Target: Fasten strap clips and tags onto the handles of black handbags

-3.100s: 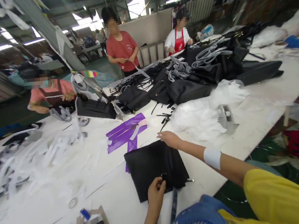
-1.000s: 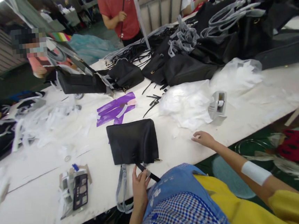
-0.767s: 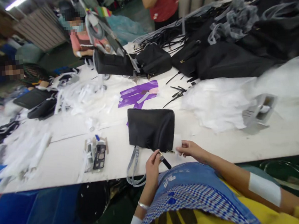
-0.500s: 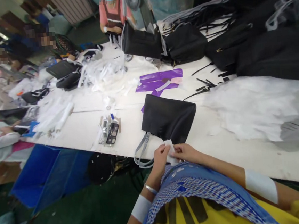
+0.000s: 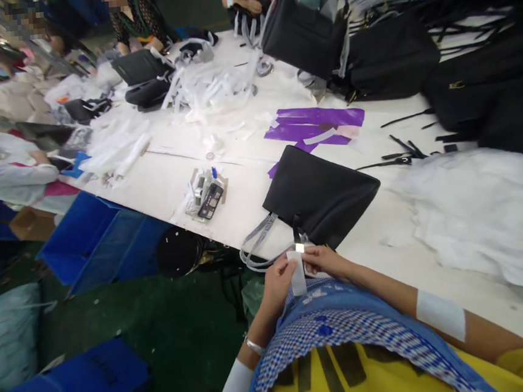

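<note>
My left hand pinches a white strip between thumb and fingers, upright in front of my apron. My right hand is closed just beside it, seemingly on the end of the black strap below its metal buckle; my own fingers hide part of that grip.

The black bag lies just beyond both hands, slanted on the white table, its lower edge towards me. Left of its strap, the carrying handles droop over the table edge near my left hand, and I take the grey film on them as a finished part.

The strap looks partway, by my judgement: the strip is at the buckle, but I see it flat rather than closed around anything, and the buckle's metal shows bare above it. So the covering there seems left to do. Whether the strip touches the buckle, I cannot tell. The bag's body has no wrapping that I can see.

Farther left of my hands stands a tape dispenser, with neither hand on it. Well to my right is a heap of white sheets, and past the bag lie purple strips.
</note>
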Action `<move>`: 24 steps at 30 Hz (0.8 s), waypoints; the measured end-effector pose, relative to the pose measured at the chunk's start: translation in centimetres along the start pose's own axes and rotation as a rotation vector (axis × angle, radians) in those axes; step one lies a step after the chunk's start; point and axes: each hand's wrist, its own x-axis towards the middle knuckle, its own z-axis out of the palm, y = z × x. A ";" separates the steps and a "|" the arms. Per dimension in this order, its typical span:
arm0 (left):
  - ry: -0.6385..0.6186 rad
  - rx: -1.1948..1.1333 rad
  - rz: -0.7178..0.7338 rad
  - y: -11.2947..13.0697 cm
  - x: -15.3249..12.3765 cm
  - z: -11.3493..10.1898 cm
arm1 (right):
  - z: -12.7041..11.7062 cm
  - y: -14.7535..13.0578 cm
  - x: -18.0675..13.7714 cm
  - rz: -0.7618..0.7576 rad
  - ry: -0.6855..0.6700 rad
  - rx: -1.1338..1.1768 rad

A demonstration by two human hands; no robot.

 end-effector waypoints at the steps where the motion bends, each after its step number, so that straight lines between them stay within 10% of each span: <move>1: 0.043 0.000 0.009 -0.3 -0.5 -0.3 | 0.1 0.3 0.2 -0.007 0.041 0.008; 8: 0.214 -0.176 -0.198 -2.3 -1.9 -2.0 | 0.3 0.0 0.7 -0.007 0.157 0.109; 24: 0.092 -0.121 -0.170 -2.6 -1.5 -2.0 | 1.8 -3.2 0.7 -0.190 0.272 -0.023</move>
